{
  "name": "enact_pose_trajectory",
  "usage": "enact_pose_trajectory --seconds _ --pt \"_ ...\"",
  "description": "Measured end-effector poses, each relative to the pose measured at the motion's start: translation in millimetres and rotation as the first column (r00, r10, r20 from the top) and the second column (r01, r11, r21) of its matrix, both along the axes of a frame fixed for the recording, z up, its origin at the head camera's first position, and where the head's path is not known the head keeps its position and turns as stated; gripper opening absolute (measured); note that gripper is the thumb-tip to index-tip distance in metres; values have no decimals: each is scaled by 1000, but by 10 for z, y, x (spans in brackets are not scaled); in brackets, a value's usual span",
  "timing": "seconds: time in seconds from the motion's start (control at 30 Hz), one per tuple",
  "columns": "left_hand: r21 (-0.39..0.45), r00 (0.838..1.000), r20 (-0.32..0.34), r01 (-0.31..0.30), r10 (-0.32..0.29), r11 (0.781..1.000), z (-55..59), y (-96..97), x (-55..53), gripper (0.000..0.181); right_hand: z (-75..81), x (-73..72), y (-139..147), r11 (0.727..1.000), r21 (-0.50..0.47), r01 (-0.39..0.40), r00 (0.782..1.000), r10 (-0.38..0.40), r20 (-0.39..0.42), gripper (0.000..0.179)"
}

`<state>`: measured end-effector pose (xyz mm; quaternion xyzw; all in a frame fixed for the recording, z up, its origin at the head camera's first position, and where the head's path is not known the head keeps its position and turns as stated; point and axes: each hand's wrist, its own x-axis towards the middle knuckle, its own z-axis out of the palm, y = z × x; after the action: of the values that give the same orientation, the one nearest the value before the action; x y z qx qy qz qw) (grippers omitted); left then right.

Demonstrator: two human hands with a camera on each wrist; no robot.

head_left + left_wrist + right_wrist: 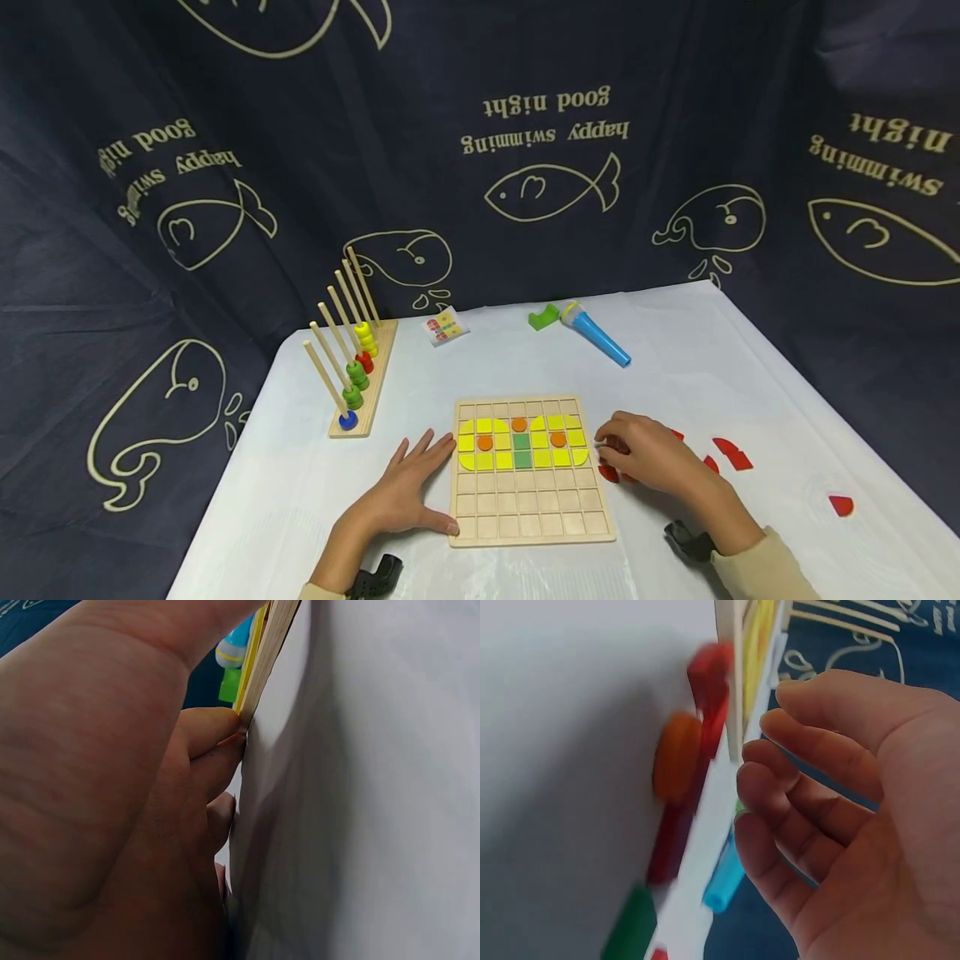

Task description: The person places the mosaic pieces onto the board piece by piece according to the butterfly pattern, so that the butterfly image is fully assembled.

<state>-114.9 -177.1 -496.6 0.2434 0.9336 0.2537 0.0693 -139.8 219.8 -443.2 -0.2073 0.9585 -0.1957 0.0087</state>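
Observation:
A wooden grid board (532, 504) lies on the white table, with yellow tiles (485, 460), orange discs (557, 439) and green squares (522, 442) filling its upper rows. My left hand (401, 496) is spread along the board's left side, thumb at the near corner and fingertips at the edge. In the left wrist view, fingertips meet the board's wooden rim (274, 656). Beside the right edge, my right hand (645, 450) hovers with bent fingers over loose pieces. Nothing shows between those fingers in the right wrist view, where red pieces (676, 836), an orange piece (678, 757) and a green piece (632, 926) lie below.
More red pieces (733, 454) are scattered to the right, one quarter-round piece (842, 505) farthest out. At the back are a blue toy microphone (600, 335), a green curved block (543, 317) and a pattern card (446, 326). A peg rack (378, 367) with coloured rings stands left.

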Motion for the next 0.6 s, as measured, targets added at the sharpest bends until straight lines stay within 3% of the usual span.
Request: enact_pose_trajectory --seconds 0.17,0.3,0.47,0.6 --pt "-3 1000 2 0 0 1000 -18 -14 4 126 60 89 258 999 -17 30 999 -31 -34 19" --pt "0 1000 -1 1 -1 1000 -18 -12 7 126 91 199 505 994 -25 102 994 -103 -27 31" --pt "3 1000 4 0 0 1000 -4 -5 8 125 99 413 907 979 -63 196 980 -194 36 68" --pt "2 1000 6 -6 6 1000 -7 -11 0 126 41 616 1308 953 -69 296 954 -291 72 93"
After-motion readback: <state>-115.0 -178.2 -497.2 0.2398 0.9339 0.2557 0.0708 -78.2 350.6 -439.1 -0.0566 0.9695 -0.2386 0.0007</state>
